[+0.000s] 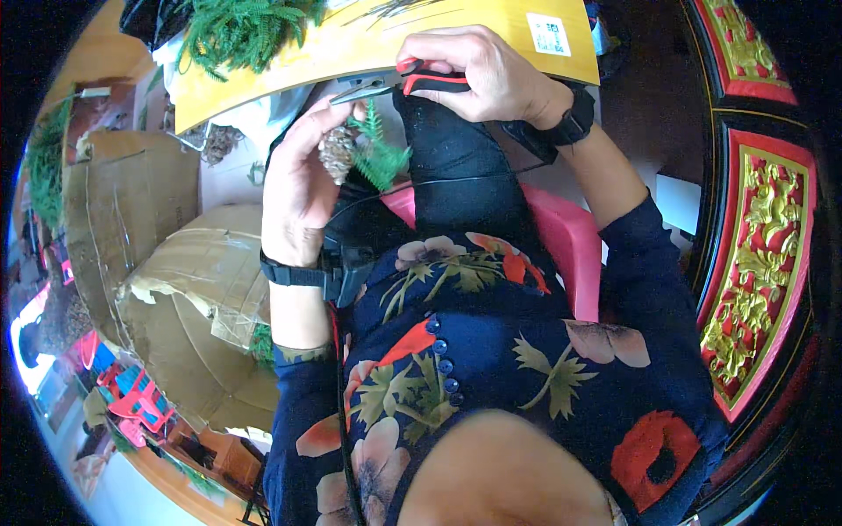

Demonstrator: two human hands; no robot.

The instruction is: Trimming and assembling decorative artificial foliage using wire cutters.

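My right hand [487, 74] is closed around the red and black handles of a pair of pliers [431, 81]. The metal jaws point left and reach the fingertips of my left hand [303, 167]. Pinched in the left hand is a brown pine cone [337, 155] with a green artificial fir sprig [379, 149] beside it, both hanging over my lap. The jaws lie just above the cone and sprig; whether they grip a wire there is too small to tell.
A yellow table [491, 35] stands ahead, bearing a pile of green artificial sprigs [241, 35] and thin dark wires [408, 10]. To the left is an open cardboard box [193, 307]. I sit on a pink chair [570, 245]; carved gold-and-red panels [759, 263] stand at the right.
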